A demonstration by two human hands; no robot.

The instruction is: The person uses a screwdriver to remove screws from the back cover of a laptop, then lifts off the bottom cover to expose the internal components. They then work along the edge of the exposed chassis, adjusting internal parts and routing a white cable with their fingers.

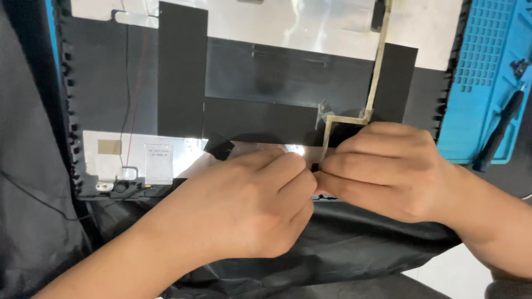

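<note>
**Both hands meet on a thin cable at the lid's lower edge**

My left hand (249, 205) and right hand (382, 171) come together at about 6 o'clock on the open lid (111, 83), fingertips touching. Between them I pinch the bottom end of the flat cable (378, 66), a pale ribbon that runs down from 12 o'clock, steps left at a bend and drops to my fingers (324, 166). Both sets of fingers are clenched on that end; what small part sits under them I cannot tell, since the knuckles hide it.

The cable looks light, thin and easy to crease or tear, so I judge it wants a hold low down near its end, flat between the pads, with no twisting at the bend. It seems stuck to the black sheet (183, 72) along its run.

At 9 o'clock of my hands lies a foil strip (138, 158) with a white label (158, 163), and a thin red wire (133, 111) runs down beside the sheet. At 2 o'clock a blue mat (482, 72) carries a black tool (501, 130). Dark cloth (343, 249) lies under my wrists, over the table.
</note>
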